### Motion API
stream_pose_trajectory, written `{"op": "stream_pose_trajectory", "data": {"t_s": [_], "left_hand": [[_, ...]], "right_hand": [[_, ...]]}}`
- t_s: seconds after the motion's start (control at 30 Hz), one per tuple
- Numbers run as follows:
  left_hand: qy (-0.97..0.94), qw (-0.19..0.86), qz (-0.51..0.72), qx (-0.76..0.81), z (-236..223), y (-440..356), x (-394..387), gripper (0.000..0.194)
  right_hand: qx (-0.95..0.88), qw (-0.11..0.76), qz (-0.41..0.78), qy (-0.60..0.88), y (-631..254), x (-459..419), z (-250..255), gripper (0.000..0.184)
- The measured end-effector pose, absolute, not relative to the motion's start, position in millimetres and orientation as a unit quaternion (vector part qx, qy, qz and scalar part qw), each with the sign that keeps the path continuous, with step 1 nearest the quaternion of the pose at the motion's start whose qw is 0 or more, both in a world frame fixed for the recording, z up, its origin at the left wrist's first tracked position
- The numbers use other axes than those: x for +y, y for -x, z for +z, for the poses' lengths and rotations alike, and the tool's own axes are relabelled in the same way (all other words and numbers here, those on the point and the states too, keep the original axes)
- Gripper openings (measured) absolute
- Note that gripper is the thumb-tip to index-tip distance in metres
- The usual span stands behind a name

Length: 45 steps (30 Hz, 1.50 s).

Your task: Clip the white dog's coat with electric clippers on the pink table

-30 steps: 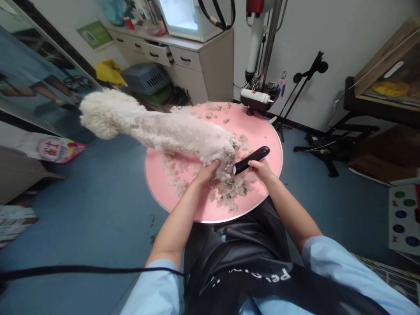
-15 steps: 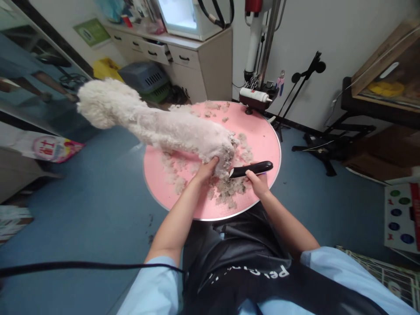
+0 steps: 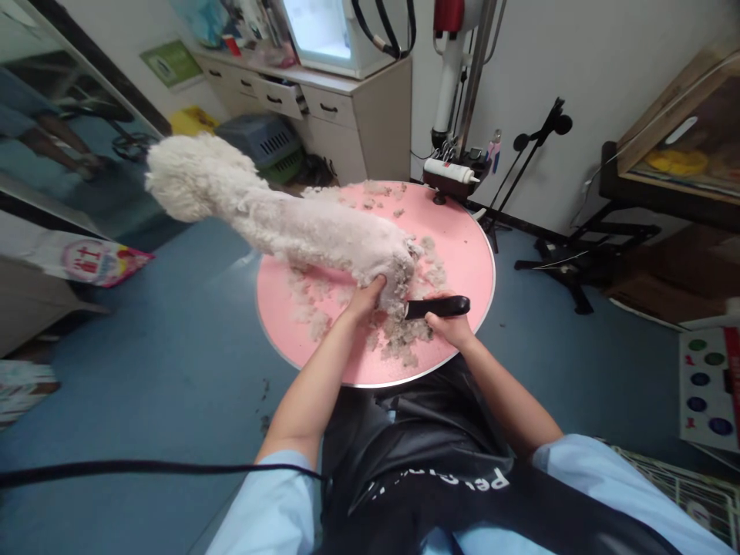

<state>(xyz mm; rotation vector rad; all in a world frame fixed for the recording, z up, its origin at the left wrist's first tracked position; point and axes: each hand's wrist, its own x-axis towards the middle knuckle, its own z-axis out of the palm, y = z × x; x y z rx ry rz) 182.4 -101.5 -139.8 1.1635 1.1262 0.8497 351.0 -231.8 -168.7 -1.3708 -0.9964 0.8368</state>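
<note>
A white curly-coated dog (image 3: 324,231) stands on a round pink grooming table (image 3: 462,254), its head turned to the left and its back clipped short. My left hand (image 3: 368,299) is closed around its near hind leg, thumb on top; the other fingers are hidden. In my right hand (image 3: 454,327) is a black hair clipper (image 3: 438,307), its front end against the lower rear of that leg. Loose tufts of cut fur (image 3: 405,339) lie beneath the clipper and around the dog.
At the table's far edge a white bottle (image 3: 449,170) lies on a dark holder by an upright post. Behind stand a drawer cabinet (image 3: 385,116) and a pet carrier (image 3: 260,142). A black stand (image 3: 535,142) is at right, a mirror (image 3: 69,139) at left.
The clipper has tilted, its rear end dropping and shifting slightly left, and my right hand has moved a little with it. My left hand keeps its hold on the leg.
</note>
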Motion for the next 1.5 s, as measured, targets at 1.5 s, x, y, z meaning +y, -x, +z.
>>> {"op": "stream_pose_trajectory", "data": {"t_s": [1.5], "left_hand": [[-0.668,0.453,0.362,0.466,-132,-180,-116,0.041]], "right_hand": [[-0.448,0.539,0.291,0.651,-305,-245,-152,0.037]]}}
